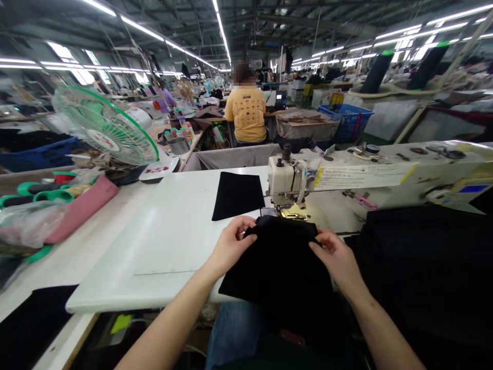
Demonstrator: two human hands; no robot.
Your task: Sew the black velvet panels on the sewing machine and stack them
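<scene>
A black fabric piece (285,262) hangs over the table's front edge, its top edge folded over close to the sewing machine (287,180). My left hand (234,241) pinches the upper left corner between thumb and fingers. At the upper right corner, my right hand (333,252) grips the same cloth. Just beyond the folded edge sits the brass-coloured plate (295,213) below the machine's head. A smaller black fabric panel (238,196) lies flat on the white tabletop (165,231), left of the machine.
A pile of black fabric (419,277) is at my right. A green-rimmed fan (106,126) stands back left, near thread spools (50,192) and a pink roll (87,208). Another person (246,110) in a yellow shirt sits ahead. Blue crates (346,121) stand farther right.
</scene>
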